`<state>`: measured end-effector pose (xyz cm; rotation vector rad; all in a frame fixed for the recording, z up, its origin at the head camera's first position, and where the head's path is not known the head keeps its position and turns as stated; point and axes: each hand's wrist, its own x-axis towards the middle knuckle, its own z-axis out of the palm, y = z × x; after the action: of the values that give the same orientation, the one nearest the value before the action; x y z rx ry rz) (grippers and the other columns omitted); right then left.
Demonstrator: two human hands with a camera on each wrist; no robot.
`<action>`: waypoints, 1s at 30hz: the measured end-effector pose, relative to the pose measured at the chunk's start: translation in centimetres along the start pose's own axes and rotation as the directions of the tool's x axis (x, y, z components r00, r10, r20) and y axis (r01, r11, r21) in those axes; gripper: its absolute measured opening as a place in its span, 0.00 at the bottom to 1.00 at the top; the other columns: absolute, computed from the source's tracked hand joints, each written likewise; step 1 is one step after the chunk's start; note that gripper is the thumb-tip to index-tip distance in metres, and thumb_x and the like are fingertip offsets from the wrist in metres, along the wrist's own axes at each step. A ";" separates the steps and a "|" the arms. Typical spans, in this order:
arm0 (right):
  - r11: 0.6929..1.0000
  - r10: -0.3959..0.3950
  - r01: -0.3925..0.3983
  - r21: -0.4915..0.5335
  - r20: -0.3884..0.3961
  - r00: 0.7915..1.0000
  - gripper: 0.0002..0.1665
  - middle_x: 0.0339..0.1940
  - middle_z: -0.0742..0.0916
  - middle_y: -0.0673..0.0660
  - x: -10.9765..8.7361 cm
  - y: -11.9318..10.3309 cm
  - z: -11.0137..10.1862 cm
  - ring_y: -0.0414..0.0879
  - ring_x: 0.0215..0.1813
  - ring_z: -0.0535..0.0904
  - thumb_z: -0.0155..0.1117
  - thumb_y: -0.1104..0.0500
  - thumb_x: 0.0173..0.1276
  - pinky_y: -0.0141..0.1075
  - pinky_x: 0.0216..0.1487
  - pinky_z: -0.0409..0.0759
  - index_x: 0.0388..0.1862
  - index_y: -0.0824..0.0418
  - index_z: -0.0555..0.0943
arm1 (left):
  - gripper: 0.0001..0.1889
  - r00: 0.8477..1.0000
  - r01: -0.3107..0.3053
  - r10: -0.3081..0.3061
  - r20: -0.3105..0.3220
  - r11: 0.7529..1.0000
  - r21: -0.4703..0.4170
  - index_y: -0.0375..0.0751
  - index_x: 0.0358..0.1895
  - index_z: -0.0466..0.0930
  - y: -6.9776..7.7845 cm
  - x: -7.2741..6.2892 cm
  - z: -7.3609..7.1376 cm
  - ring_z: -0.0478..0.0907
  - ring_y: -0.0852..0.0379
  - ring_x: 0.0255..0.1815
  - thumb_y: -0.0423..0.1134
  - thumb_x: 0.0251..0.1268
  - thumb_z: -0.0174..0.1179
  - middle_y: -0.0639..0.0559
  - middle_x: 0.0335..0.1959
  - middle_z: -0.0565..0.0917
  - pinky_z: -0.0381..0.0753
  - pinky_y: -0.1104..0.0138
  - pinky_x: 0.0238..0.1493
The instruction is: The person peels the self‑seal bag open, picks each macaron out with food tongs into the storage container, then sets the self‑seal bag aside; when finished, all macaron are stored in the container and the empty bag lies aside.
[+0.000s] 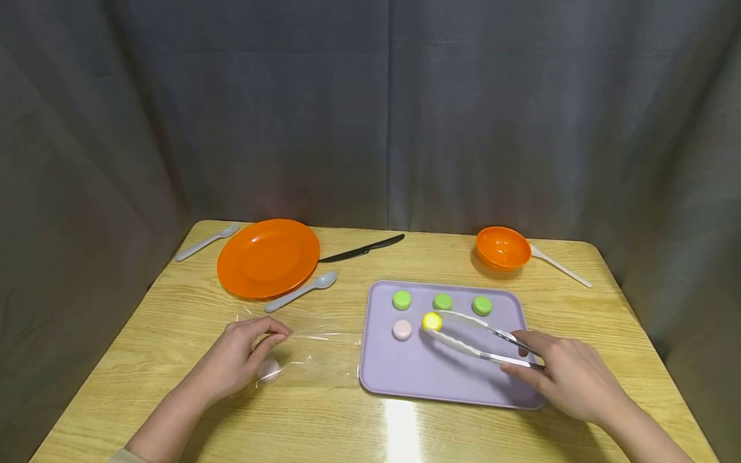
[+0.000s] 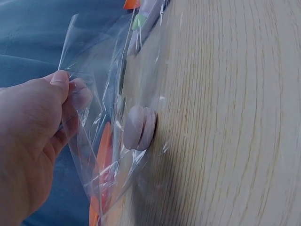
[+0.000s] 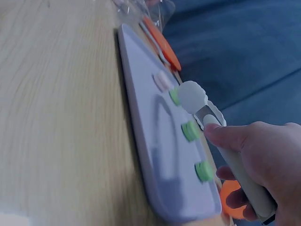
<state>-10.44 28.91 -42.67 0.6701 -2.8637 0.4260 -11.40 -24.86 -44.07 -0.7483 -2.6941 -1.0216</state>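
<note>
My left hand [image 1: 231, 360] pinches the edge of a clear plastic bag [image 1: 324, 347] between thumb and fingers. A pale pink macaron [image 2: 140, 128] lies at the bag's near end, seen through the film in the left wrist view. My right hand [image 1: 573, 373] holds white-tipped tongs [image 1: 460, 345] by their handles over the lilac tray [image 1: 446, 392]. Between the tong tips is a yellow macaron [image 1: 431, 321], hidden behind the tong head [image 3: 193, 97] in the right wrist view. On the tray sit green macarons [image 1: 482, 305] in a row and a pink macaron [image 1: 402, 329].
Behind the bag are an orange plate [image 1: 269, 257], a grey spoon [image 1: 301, 292] and a grey fork [image 1: 207, 242]. A black knife [image 1: 361, 249] lies right of the plate. Beyond the tray stands an orange bowl [image 1: 502, 248], with a white utensil [image 1: 561, 267] beside it.
</note>
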 end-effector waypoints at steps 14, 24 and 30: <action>0.998 0.063 -0.063 -0.005 0.063 0.996 0.28 0.30 0.79 0.33 -1.7 1.6 0.4 0.32 0.26 0.68 0.75 0.32 0.66 0.33 0.26 0.66 0.51 0.51 0.86 | 0.06 1.000 0.022 -0.021 -0.011 0.999 0.029 0.47 0.47 0.88 0.1 -0.1 -0.2 0.83 0.65 0.41 0.32 0.75 0.67 0.59 0.42 0.90 0.85 0.64 0.43; 0.999 -0.005 0.003 0.047 0.041 0.999 0.30 0.36 0.86 0.37 0.3 0.0 -0.1 0.32 0.30 0.74 0.74 0.32 0.67 0.36 0.30 0.73 0.56 0.51 0.86 | 0.07 0.999 0.026 -0.025 -0.026 0.999 0.033 0.52 0.48 0.87 0.3 -0.2 -0.4 0.82 0.65 0.40 0.33 0.76 0.66 0.59 0.43 0.90 0.84 0.64 0.43; 0.988 -0.129 0.128 0.083 -0.001 0.992 0.25 0.36 0.86 0.36 2.6 -2.3 0.9 0.32 0.32 0.77 0.77 0.35 0.66 0.36 0.32 0.77 0.53 0.49 0.87 | 0.08 0.999 0.015 -0.014 -0.033 1.000 0.020 0.52 0.48 0.87 0.3 -0.3 -0.4 0.83 0.66 0.41 0.33 0.75 0.67 0.59 0.42 0.90 0.85 0.64 0.43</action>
<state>-11.78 25.59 -42.38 0.8656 -2.7994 0.5268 -10.96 -25.02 -43.71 -0.7034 -2.6816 -0.9997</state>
